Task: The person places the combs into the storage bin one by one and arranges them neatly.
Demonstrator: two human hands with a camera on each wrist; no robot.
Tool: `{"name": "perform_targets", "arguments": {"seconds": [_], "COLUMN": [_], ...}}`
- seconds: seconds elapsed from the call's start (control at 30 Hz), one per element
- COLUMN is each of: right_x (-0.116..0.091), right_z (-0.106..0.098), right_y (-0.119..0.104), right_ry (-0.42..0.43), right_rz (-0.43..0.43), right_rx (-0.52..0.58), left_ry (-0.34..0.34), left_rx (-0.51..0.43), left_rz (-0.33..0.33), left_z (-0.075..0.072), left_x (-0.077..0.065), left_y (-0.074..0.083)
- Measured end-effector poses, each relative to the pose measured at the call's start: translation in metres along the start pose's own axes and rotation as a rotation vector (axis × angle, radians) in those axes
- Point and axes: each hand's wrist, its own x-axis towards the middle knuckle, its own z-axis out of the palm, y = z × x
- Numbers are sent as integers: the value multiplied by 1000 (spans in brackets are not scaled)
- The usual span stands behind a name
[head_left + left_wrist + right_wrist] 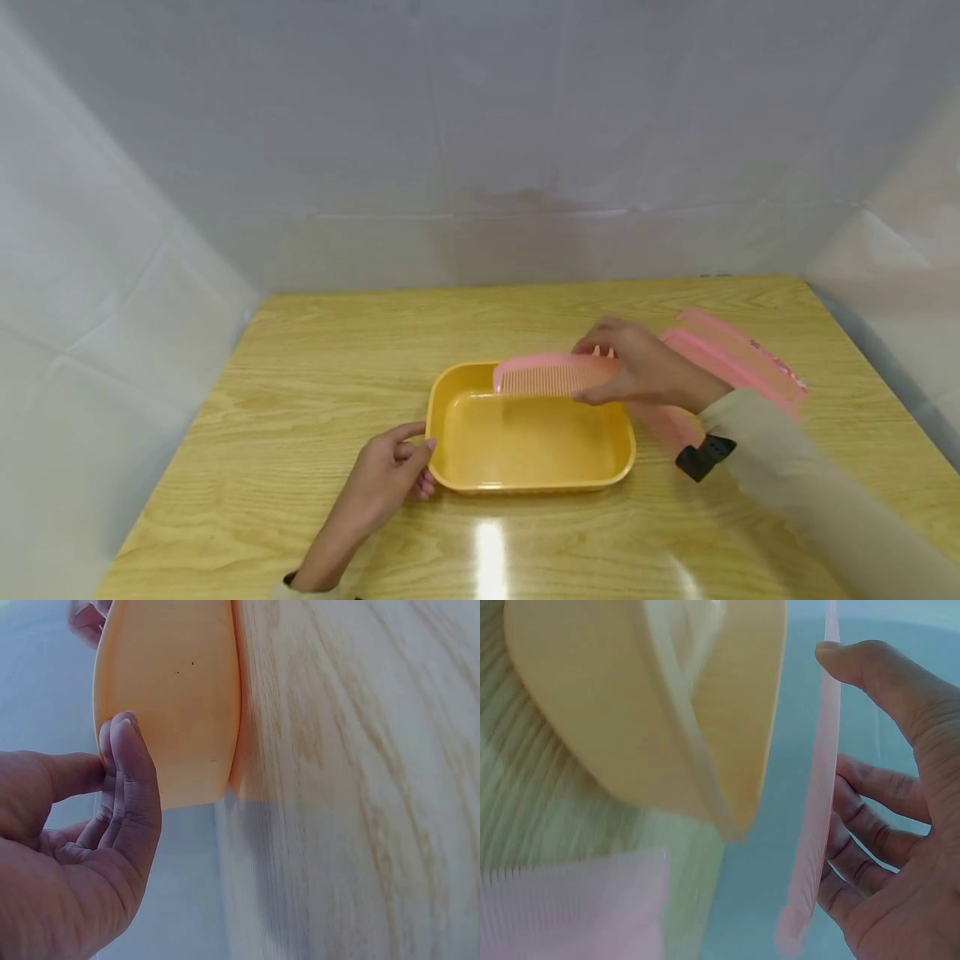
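A pink comb [536, 375] is in my right hand [637, 362], pinched between thumb and fingers near one end. Its teeth point down over the back wall of a yellow plastic tray [525, 446]. In the right wrist view the comb [823, 765] shows edge-on, raised above the table beside the tray [577, 697]. The left hand [382, 475] grips the tray's left rim, thumb on one side and fingers against the outer wall, as the left wrist view also shows at the tray wall [172, 690]. No object shows inside the tray.
To the right lie more pink combs: one with a patterned edge [738, 350] at the back, another [720, 367] just in front of it, and a third [667, 427] partly under my right forearm. White sheeting [487, 167] surrounds the wooden table [322, 367] at back and sides.
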Motion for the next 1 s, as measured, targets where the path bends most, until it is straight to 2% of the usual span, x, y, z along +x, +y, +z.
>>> {"name": "perform_targets", "arguments": {"seconds": [0.5, 0.73, 1.0], "right_x": [14, 18, 19], "right_z": [32, 46, 64], "right_y": [-20, -23, -20], "right_ry": [-38, -81, -94], "right_rz": [-72, -62, -110], "right_rx": [5, -10, -76], "left_ry": [14, 13, 25], "left_rx": [9, 2, 7], "left_rz": [-2, -4, -22], "left_z": [-1, -1, 0], "left_x": [-1, -1, -1], "left_y": [-1, 2, 2]}}
